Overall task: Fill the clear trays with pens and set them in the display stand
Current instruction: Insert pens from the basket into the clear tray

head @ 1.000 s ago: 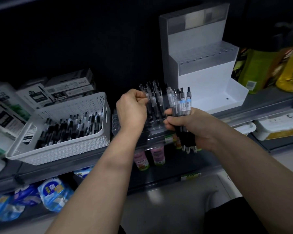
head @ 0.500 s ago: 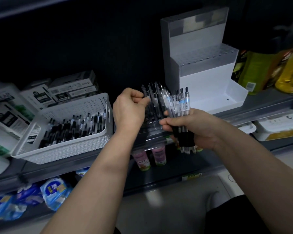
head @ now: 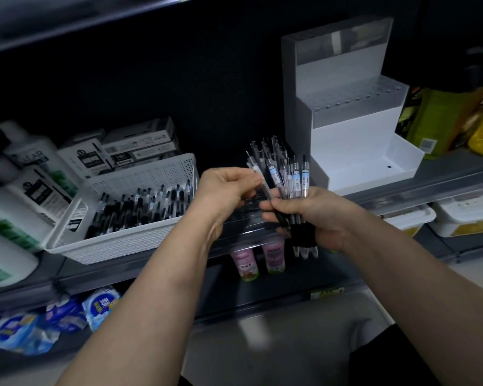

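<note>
at the shelf [head: 455, 169], left hand [head: 225, 192] pinches one pen [head: 265, 187]; right hand [head: 322, 218] grips a pen bundle [head: 297, 179]; basket [head: 129, 242] at left.

Clear tray [head: 246, 227] mostly hidden behind left hand [head: 223, 190], right hand [head: 318, 215]; white bottles [head: 17, 196] blurred, cut by left edge.

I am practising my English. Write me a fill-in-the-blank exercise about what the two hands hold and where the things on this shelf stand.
1. The left hand pinches only ____ pen, while the right hand grips a bundle of pens.
2. Many loose pens lie in the white ____ on the shelf.
3. The display stand stands to the ____ of the clear tray.

Missing words: one; basket; right.
</note>
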